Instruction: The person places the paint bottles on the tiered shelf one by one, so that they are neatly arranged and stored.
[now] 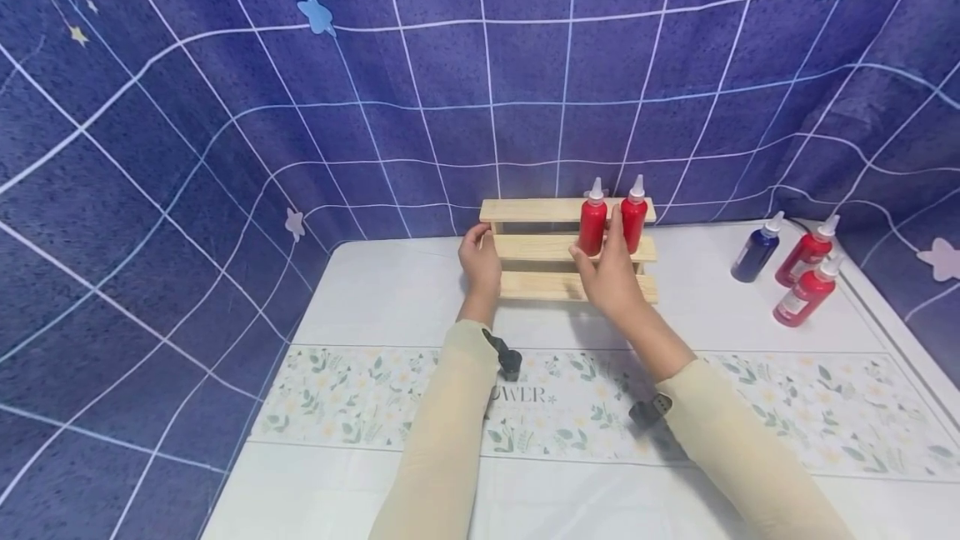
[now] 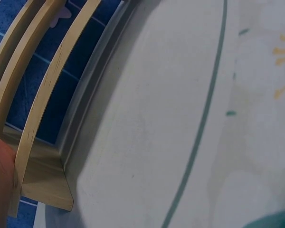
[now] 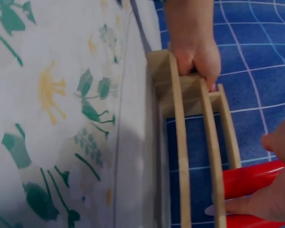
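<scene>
A three-tier wooden rack (image 1: 528,247) stands against the blue cloth. My left hand (image 1: 480,261) grips its left end; in the right wrist view that hand (image 3: 197,57) has its fingers curled at the end panel. Two red squeeze bottles with pale pointed tips stand upright on the rack's right half: a left one (image 1: 592,227) and a right one (image 1: 634,219). My right hand (image 1: 615,280) is around the left bottle, fingers straight between the two bottles. Its thumb lies on the other side, apart from the bottle in the right wrist view (image 3: 270,202).
On the right of the white table (image 1: 390,290) stand a dark blue squeeze bottle (image 1: 756,252) and two red ones, a rear one (image 1: 806,257) and a front one (image 1: 804,297). Blue gridded cloth (image 1: 420,73) hangs behind and at both sides.
</scene>
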### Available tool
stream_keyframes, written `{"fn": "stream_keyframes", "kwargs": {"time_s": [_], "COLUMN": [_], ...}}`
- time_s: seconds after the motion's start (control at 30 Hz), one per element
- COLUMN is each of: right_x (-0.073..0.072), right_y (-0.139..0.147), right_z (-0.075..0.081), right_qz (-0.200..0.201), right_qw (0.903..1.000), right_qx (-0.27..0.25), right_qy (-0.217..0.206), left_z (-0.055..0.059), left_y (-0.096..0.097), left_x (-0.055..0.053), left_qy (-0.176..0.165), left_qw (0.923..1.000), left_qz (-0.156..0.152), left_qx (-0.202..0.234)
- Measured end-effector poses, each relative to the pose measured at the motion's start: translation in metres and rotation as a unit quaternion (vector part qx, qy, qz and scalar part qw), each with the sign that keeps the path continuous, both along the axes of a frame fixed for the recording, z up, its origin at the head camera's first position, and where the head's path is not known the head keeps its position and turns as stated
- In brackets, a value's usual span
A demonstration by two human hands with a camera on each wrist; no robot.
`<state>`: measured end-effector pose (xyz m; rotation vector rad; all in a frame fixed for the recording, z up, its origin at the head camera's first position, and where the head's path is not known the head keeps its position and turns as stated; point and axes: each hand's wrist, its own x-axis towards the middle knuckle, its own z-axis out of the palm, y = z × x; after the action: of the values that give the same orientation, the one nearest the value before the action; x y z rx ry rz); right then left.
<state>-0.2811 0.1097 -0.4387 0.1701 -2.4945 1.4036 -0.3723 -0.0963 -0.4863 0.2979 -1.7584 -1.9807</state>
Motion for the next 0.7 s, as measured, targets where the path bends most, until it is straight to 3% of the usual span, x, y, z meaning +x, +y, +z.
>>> {"fn": "stream_keyframes", "kwargs": {"time_s": [0.2,0.4,0.6,0.7], "right_x": [0.013,0.027,0.036,0.038], "right_y": [0.010,0.022,0.027,0.030], "right_z": [0.010,0.018,0.028,0.030], "right_qz": [0.021,0.009,0.007,-0.013], "right_qw": [0.9984,0.9959,0.9967,0.9979], "right_qx": [0.030,0.053,0.057,0.047], "right_qy": [-0.043,-0.073,-0.057,-0.043], "left_z": [-0.001,-0.003,0.000,-0.002], "left_y": [-0.001,0.000,-0.001,-0.001], "left_x": [-0.001,-0.002,-0.001,-0.002], "left_qy": [0.005,0.006,0.013,0.009], "left_qw": [1.0000,1.0000,0.9999,0.9999], "left_qz": [-0.005,-0.004,-0.001,-0.003], "left_qx": [0.002,-0.007,-0.007,-0.007]}}
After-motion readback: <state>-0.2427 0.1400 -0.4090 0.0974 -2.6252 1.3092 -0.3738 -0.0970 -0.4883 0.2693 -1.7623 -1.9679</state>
